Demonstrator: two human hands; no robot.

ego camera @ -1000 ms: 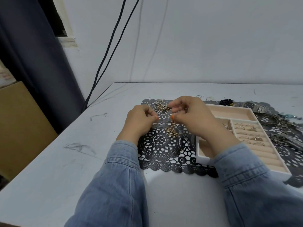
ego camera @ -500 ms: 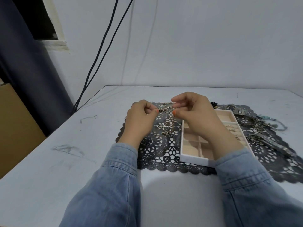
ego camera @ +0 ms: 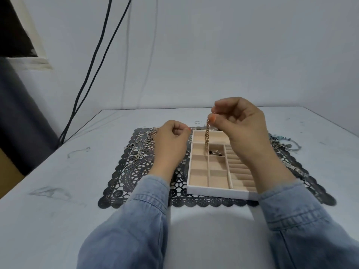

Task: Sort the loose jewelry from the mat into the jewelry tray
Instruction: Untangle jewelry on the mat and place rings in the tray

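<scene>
My right hand (ego camera: 240, 123) pinches the top of a gold chain (ego camera: 207, 135) between thumb and forefinger. The chain hangs straight down over the far compartments of the beige jewelry tray (ego camera: 200, 188). A small jewelry piece (ego camera: 215, 152) lies in one middle compartment. My left hand (ego camera: 171, 140) hovers over the black lace mat (ego camera: 128, 177) just left of the tray, fingers curled; I cannot make out anything held in it. Loose silver and gold chains and rings (ego camera: 139, 150) lie on the mat left of that hand.
More bracelets and a watch band (ego camera: 287, 146) lie on the mat's right side, partly behind my right arm. A small ring (ego camera: 197, 122) sits on the white table beyond the mat. Black cables (ego camera: 93, 74) run down the wall at the left.
My right hand has risen and moved over the tray, lifting the gold chain so it dangles. My left hand has let go of the chain and stayed by the mat. The camera view shifted.
</scene>
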